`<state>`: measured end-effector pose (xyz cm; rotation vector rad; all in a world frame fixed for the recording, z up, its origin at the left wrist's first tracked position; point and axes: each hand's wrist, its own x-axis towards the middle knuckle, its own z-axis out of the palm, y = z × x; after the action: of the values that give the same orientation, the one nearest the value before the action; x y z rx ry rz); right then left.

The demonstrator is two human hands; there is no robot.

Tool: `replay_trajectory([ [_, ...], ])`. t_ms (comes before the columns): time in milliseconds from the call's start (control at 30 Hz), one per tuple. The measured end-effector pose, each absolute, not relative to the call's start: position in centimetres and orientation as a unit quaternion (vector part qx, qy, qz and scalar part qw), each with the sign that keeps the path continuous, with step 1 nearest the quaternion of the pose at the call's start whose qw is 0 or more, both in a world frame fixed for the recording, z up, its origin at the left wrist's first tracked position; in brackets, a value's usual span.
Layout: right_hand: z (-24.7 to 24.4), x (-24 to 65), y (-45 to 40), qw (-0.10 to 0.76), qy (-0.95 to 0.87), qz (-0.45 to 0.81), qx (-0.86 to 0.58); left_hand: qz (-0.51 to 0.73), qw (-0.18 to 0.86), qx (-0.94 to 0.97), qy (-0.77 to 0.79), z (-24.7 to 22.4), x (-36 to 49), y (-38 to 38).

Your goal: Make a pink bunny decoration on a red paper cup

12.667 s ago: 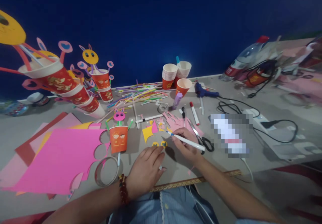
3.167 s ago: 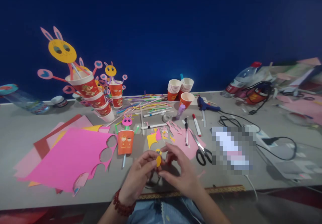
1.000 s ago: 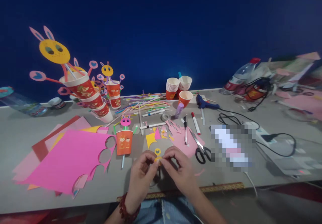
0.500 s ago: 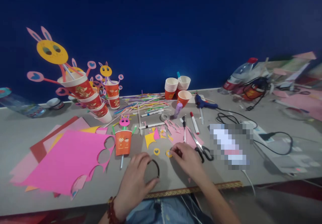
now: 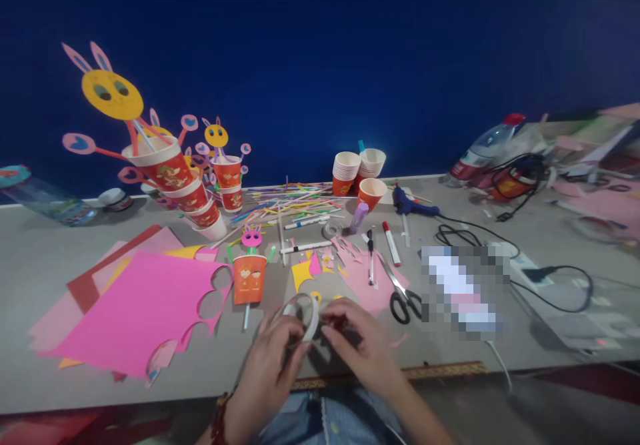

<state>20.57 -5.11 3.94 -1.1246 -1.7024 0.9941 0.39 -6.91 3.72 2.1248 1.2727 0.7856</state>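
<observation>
My left hand [image 5: 280, 348] holds a ring-shaped roll of tape [image 5: 313, 321] on edge, its fingers and thumb wrapped around the left side. My right hand [image 5: 357, 331] is just right of the roll, its fingertips pinched close to the roll's edge; what lies between them is hidden. Just beyond the roll, a small yellow paper circle [image 5: 315, 296] lies on the table, partly covered. Left of the hands stands an orange paper cup figure [image 5: 249, 285] with a pink paper head [image 5: 251, 237] and a straw sticking out below.
Pink paper sheets [image 5: 145, 311] with round cut-outs lie at left. Scissors [image 5: 400, 291], a red-capped marker [image 5: 391, 243] and pink scraps [image 5: 363, 281] lie beyond my right hand. Farther back are straws [image 5: 280, 205], stacked cups [image 5: 345, 173], a glue gun [image 5: 413, 205] and decorated cups [image 5: 173, 171].
My left hand has lifted and turned the tape roll, which now shows its pale side. My right hand has left the small yellow circle and come over to the roll.
</observation>
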Motion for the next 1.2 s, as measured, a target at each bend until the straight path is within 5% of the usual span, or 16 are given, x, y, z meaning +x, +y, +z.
replay_trajectory([
  [300, 4.0, 19.5, -5.0, 0.459, -0.701, 0.297, -0.458, 0.332, 0.387, 0.732, 0.452, 4.6, 1.4, -5.3],
  [1200, 4.1, 18.9, -2.5, 0.493, -0.650, 0.341, -0.467, 0.364, 0.160, 0.792, 0.463, 4.6, 2.2, -2.9],
])
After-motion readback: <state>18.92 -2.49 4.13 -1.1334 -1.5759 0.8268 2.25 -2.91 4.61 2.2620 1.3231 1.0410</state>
